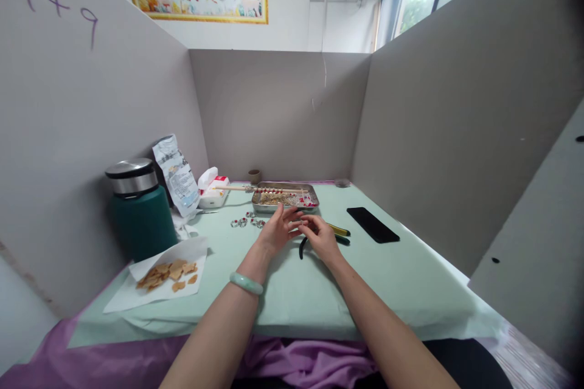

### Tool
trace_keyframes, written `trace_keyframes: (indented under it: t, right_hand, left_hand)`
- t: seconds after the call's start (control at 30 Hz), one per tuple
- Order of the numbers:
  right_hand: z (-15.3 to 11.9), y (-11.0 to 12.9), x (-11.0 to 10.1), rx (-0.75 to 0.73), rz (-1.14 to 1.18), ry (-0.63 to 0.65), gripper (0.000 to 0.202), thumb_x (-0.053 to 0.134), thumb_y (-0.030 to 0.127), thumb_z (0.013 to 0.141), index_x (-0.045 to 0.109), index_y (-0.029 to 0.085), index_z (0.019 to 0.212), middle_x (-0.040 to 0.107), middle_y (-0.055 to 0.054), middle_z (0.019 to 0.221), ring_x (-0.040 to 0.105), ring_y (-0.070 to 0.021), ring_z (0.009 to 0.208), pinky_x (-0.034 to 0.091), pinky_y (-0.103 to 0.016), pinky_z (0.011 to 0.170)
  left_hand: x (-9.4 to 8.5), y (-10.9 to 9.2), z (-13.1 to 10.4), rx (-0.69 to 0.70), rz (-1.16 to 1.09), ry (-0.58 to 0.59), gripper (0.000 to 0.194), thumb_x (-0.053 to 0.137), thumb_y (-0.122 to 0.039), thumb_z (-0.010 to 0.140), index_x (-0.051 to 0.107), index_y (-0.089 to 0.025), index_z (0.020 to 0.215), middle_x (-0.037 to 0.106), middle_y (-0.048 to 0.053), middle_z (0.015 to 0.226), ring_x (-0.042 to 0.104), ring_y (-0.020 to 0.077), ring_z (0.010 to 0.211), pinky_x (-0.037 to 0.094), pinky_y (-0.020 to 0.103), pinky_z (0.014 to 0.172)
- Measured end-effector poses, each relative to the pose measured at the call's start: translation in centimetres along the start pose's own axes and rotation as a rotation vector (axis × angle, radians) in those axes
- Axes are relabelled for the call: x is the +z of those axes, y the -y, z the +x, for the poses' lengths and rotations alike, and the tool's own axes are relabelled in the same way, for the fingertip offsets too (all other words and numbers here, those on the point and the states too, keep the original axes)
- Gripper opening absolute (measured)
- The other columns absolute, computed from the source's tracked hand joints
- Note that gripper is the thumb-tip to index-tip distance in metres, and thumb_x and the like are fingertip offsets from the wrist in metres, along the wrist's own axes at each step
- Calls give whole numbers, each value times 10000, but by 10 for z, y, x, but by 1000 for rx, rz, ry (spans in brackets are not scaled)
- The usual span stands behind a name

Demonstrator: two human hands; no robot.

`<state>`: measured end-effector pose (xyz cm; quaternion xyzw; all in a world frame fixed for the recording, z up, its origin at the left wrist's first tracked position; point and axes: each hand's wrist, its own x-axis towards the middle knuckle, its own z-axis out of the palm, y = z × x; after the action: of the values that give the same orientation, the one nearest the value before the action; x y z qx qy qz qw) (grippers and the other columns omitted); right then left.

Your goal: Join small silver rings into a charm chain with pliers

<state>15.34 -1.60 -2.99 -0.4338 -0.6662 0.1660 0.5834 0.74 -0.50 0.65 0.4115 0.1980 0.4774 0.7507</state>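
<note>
Mid-frame, your left hand (276,233) and right hand (323,241) meet, finger closure and contents indiscernible; apparent fine assembly next needs steady alignment.

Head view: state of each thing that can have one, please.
Left hand: fingers partly spread; any grip unclear
Right hand: fingertips drawn together; any held piece unclear
Green flask: upright, lid on
Tissue pack: tissue sticking out
White pouch: propped upright; open or sealed unclear
Metal tray: uncovered, beads inside
Black phone: lying flat, dark
Yellow-handled tool: partly hidden; open or shut unclear
</note>
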Motion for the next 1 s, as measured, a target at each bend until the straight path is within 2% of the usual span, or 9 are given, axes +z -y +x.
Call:
trace_keyframes:
  t: [0.1,0.27,0.43,0.57,0.8,1.0]
  right_hand:
    - [0,1,1,11,6,5,283,574,326,761,609,166,992,630,-56,876,569,-156,711,466,-280,645]
    - [-2,6,-1,-64,-46,5,208,575,294,773,612,173,937,602,-53,890,555,-142,693,463,-276,641]
    - [-2,8,-2,-114,-95,-8,195,562,255,782,598,183,959,576,-37,862,536,-135,658,452,-275,639]
    - [-3,8,-2,-143,-171,-27,197,556,242,785,591,191,973,562,-47,908,520,-133,645,449,-285,643]
    - [-4,8,-1,-146,-250,-5,193,537,199,777,595,203,961,557,-46,915,512,-134,633,452,-294,663]
    - [-3,6,-1,-135,-215,4,245,566,252,768,576,188,1005,572,-63,940,530,-148,669,456,-302,664]
  left_hand:
    - [-1,1,1,-8,11,-5,489,477,-597,787,633,-184,998,632,104,1067,616,190,866,484,344,799]
    - [-2,4,3,4,39,-6,468,496,-573,789,636,-172,986,646,106,1028,626,185,842,485,332,783]
    - [-7,8,7,47,66,-82,327,602,-439,768,645,-144,903,666,112,942,635,197,802,492,358,771]
    - [-9,9,7,92,230,-180,261,689,-353,702,645,-151,861,653,94,937,625,166,771,490,293,693]
    - [-8,10,5,46,515,-161,278,722,-352,635,659,-124,782,621,58,745,576,128,670,446,243,599]
    - [-11,12,9,75,546,-164,275,709,-342,628,667,-117,781,601,40,692,537,104,599,432,245,591]
